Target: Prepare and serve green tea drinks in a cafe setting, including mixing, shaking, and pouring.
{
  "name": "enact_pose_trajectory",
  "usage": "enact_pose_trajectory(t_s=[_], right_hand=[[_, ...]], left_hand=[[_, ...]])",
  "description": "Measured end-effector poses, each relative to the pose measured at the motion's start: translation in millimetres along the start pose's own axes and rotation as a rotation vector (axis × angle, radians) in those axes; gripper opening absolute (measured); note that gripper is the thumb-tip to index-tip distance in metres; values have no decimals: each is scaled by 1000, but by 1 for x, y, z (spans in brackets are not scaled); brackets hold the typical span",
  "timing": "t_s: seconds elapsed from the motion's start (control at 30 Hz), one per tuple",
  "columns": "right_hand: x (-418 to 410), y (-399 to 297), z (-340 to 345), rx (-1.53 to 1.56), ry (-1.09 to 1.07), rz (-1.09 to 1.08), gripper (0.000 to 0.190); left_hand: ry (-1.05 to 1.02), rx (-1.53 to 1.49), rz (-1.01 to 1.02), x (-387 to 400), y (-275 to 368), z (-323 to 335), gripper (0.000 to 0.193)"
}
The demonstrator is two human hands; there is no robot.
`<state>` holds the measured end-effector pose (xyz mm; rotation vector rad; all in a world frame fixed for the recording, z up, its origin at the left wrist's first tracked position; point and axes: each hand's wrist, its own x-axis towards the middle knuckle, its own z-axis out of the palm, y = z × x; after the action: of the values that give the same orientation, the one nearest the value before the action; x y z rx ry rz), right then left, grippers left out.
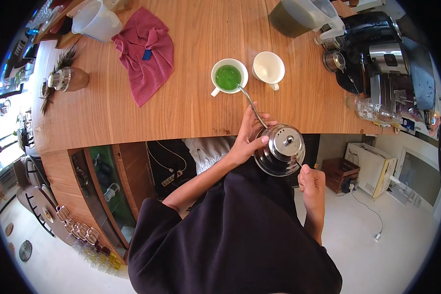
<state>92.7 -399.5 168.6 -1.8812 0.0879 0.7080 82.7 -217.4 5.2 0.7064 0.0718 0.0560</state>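
A shiny metal gooseneck kettle (279, 158) is held over the table's front edge, tilted toward the cups. My right hand (311, 183) grips its handle behind the body. On the opposite side, my left hand (248, 137) steadies the kettle near the root of the spout, thumb close to the lid (288, 141). The thin curved spout (253, 106) reaches the rim of a white cup (244, 70) containing bright green liquid (228, 78). Whether liquid is flowing from the tip is too small to tell. Just right of it stands a second white cup (268, 70), with no drink visible inside.
A crumpled red cloth (150, 70) lies left on the wooden table (191, 110). Beyond it is a translucent plastic jug (95, 22). Another jug (294, 22) holds dark liquid at back right. A lidded jar (77, 79), glass bottle (375, 110) and coffee machine (389, 58) line the sides.
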Motion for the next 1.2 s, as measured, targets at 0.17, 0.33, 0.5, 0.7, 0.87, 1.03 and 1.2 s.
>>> enact_pose_trajectory(t_s=[0.17,0.33,0.5,0.7,0.87,1.03,1.2], right_hand=[[1,0,0,-16,1,4,54],[2,0,-1,-26,0,2,54],[3,-2,-1,-31,0,14,55],[7,7,-3,-12,5,-3,54],[9,7,-2,2,22,20,54],[10,3,-2,-35,13,5,53],[12,5,0,-45,-10,-42,52]], left_hand=[[0,-2,-5,-1,0,-1,98],[-1,-20,-1,1,0,-2,98],[4,-15,-1,3,0,-2,99],[-2,13,12,6,0,-4,97],[15,0,-41,5,2,-3,97],[-6,2,-5,8,-1,-6,98],[14,-20,31,8,2,-5,99]])
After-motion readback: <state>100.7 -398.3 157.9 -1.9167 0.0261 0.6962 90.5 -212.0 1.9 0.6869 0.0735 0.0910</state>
